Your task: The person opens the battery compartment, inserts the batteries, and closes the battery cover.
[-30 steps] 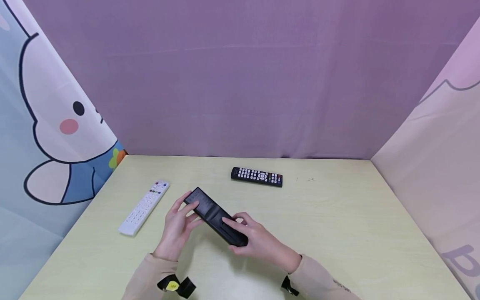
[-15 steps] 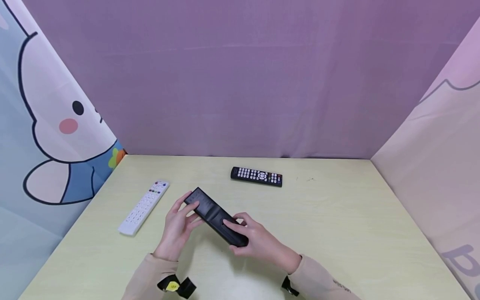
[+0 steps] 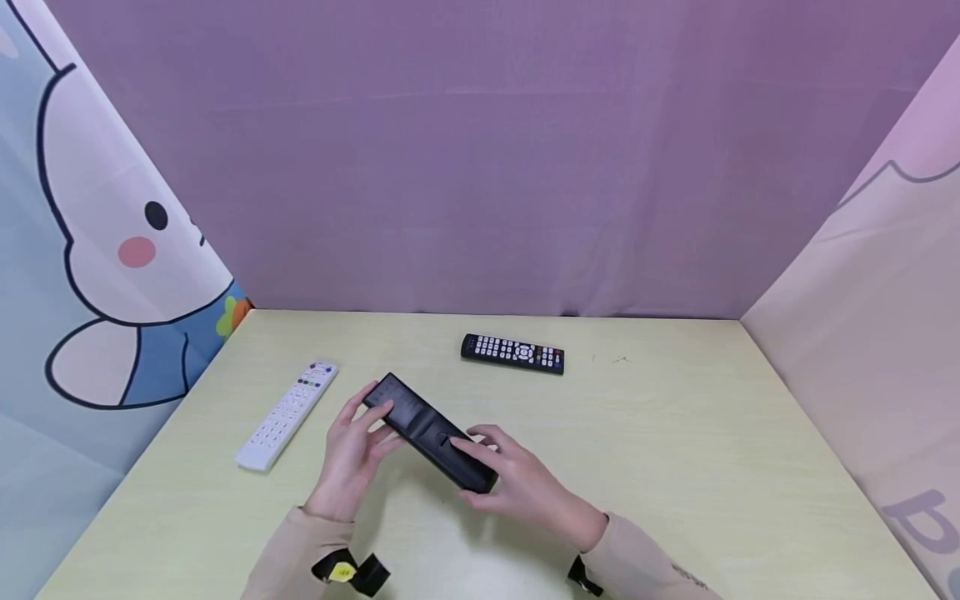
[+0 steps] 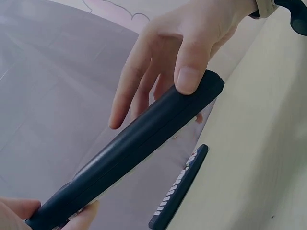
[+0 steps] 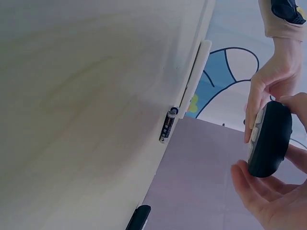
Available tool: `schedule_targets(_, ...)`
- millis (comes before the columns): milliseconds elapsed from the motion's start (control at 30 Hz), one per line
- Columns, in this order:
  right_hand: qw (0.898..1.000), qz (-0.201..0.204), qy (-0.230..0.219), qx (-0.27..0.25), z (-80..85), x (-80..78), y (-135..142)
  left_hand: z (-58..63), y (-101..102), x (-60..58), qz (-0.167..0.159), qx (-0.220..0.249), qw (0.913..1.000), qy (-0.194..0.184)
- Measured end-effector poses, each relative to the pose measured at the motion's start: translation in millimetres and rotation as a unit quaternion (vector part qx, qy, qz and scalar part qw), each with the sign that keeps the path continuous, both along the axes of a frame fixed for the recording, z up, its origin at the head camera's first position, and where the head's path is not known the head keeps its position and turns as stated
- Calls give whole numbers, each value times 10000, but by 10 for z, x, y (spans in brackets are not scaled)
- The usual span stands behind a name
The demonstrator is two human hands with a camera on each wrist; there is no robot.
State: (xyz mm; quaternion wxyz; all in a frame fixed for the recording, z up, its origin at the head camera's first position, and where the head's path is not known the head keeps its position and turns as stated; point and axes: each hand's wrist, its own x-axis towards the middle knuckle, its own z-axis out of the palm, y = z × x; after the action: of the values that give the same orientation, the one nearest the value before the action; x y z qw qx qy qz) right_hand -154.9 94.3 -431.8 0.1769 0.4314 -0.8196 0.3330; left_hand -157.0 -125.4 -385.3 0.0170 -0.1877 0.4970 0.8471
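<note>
A black remote control point(image 3: 427, 429) is held above the table at a slant, its plain back facing up and its buttons facing down. My left hand point(image 3: 351, 458) pinches its far left end, thumb on the back and fingers along the edge and beneath. Around the nearer right end my right hand point(image 3: 525, 483) grips it, with the thumb tip on the back near a small notch. In the right wrist view the remote's end point(image 5: 270, 140) sits between the right thumb and fingers, white buttons along one side. Whether the back cover has shifted, I cannot tell.
A white remote control point(image 3: 288, 417) lies on the table to the left. Another black remote control point(image 3: 513, 354) lies button side up at the back. Batteries point(image 5: 167, 127) show on the table in the right wrist view. A purple curtain point(image 3: 480, 167) hangs behind.
The held remote has shifted slightly left with my left hand. My right thumb has slid a little towards the remote's near right end, uncovering the small notch.
</note>
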Motion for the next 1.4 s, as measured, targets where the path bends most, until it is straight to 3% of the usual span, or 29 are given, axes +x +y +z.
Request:
schedule_targets(633, 9962, -64, 732, -459, -19, 1, -6, 34, -24, 4, 214, 178, 9996, 28)
schedule_targets(833, 9971, -64, 318, -694, -33, 47, -16, 41, -34, 2, 25, 36, 10000, 88)
schedule_targets(967, 9937, 2, -649, -914, -12, 103, -9, 40, -36, 7, -107, -111, 9998, 138)
schedule_targets(1033, 9841, 68, -1387, -1105, 7, 130, -5, 31, -36, 6, -168, -188, 9995, 197)
schedule_targets(1167, 9471, 174, -2772, -1609, 56, 164, 3, 4, -33, -6, -247, -365, 9984, 352)
schedule_targets(1400, 8960, 334, -3909, -2080, 101, 195, 13, -54, -19, -17, -333, -752, 9951, 555)
